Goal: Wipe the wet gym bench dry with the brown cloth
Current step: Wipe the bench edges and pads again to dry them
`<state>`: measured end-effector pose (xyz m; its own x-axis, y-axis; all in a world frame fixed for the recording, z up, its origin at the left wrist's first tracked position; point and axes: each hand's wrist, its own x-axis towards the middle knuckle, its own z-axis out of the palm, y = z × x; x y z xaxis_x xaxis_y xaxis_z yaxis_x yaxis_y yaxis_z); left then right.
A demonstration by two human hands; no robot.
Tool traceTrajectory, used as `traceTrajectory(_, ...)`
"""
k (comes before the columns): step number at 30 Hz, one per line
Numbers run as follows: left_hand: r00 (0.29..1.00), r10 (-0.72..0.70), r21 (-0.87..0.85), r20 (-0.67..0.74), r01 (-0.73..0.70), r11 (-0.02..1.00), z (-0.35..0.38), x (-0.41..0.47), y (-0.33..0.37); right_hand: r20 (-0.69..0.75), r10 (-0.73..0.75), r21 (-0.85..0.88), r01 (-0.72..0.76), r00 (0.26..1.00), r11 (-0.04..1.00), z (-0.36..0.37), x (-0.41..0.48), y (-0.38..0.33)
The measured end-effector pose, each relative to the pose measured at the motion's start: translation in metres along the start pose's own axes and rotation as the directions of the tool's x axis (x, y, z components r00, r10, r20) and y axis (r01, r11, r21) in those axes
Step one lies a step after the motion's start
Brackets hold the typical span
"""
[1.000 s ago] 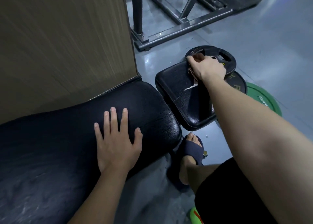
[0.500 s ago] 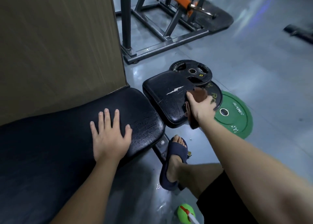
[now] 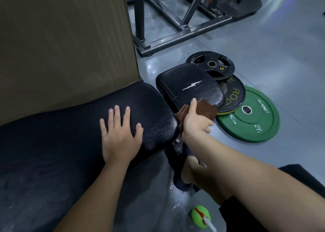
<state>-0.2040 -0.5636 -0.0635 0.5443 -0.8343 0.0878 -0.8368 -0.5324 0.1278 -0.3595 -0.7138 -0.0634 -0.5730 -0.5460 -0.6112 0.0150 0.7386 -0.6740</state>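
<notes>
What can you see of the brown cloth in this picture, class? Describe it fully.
The brown cloth looks soft and fuzzy, like towelling, and is bunched in folds. The right hand clutches it at the near edge of the small bench seat pad, over the gap beside the long pad. Part of it is hidden by the hand.

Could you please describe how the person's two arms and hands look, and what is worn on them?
Both forearms are bare up to the frame's edge, with no sleeves in view. The left hand and the right hand wear no gloves, and I see no rings, watch or wristband. The fingers have short, plain nails. No markings are visible on either arm.
</notes>
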Motion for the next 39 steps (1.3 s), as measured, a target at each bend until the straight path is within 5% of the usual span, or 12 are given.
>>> traceTrajectory(6, 1.000, -0.005, -0.027, 0.013, 0.005, 1.000, 0.000, 0.003, 0.000, 0.008, -0.090, 0.123, 0.088, 0.996, 0.988, -0.022, 0.037, -0.037)
traceTrajectory(11, 0.998, 0.007, -0.037, 0.058, -0.004, 0.999, -0.004, 0.001, -0.001, 0.098, -0.138, 0.042, 0.135, 0.986, 0.990, -0.036, 0.013, -0.021)
traceTrajectory(15, 0.991, 0.051, -0.130, 0.120, -0.036, 0.991, -0.014, -0.002, -0.007, 0.344, -0.333, -0.064, 0.375, 0.878, 0.925, -0.043, -0.023, 0.021)
traceTrajectory(19, 0.984, 0.151, -0.353, 0.093, -0.109, 0.929, -0.028, -0.029, -0.027, 0.469, -0.137, -0.209, 0.260, 0.873, 0.943, -0.046, -0.073, 0.075)
traceTrajectory(25, 0.994, 0.025, -0.313, 0.105, 0.009, 0.950, -0.042, -0.085, -0.096, 0.658, -0.124, -0.148, 0.289, 0.743, 0.946, -0.049, -0.135, 0.127)
traceTrajectory(30, 0.970, -0.115, -0.136, 0.215, 0.146, 0.980, -0.056, -0.119, -0.159, 0.544, -0.085, 0.041, 0.075, 0.835, 0.996, -0.033, -0.151, 0.112)
traceTrajectory(34, 0.940, -0.154, -0.010, 0.304, 0.164, 0.986, -0.056, -0.144, -0.187, 0.482, -0.104, 0.120, 0.051, 0.870, 0.991, -0.029, -0.121, 0.085)
traceTrajectory(39, 0.924, -0.188, -0.012, 0.334, 0.203, 0.979, -0.058, -0.143, -0.183, 0.294, -0.068, -0.021, 0.077, 0.953, 0.997, -0.020, -0.125, 0.088)
